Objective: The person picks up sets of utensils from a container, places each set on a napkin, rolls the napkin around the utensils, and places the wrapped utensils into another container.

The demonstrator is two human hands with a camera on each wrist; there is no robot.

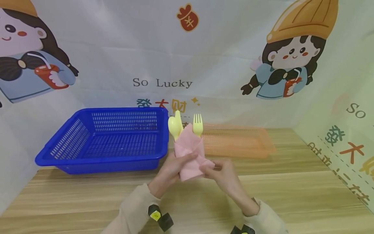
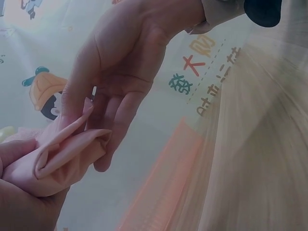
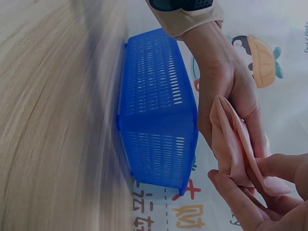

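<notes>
A pink napkin [image 1: 188,152] is folded into a pouch around pale yellow plastic cutlery. From its top stick out a spoon [image 1: 174,126], a fork [image 1: 198,123] and a handle-like yellow end [image 1: 178,116]; their lower parts are hidden in the folds. My left hand [image 1: 169,172] grips the bundle from the left, thumb across its front. My right hand [image 1: 223,175] pinches a corner of the napkin at the lower right. Layered folds of the napkin [image 3: 231,144] show at the bottom end in the right wrist view. The bundle is held up above the table, tilted slightly.
A blue plastic basket [image 1: 102,161] stands on the wooden table [image 1: 292,195] at the left. Behind the bundle, to the right, lies a shallow orange basket [image 1: 233,141]. A white printed cloth [image 1: 233,39] hangs behind and at the sides.
</notes>
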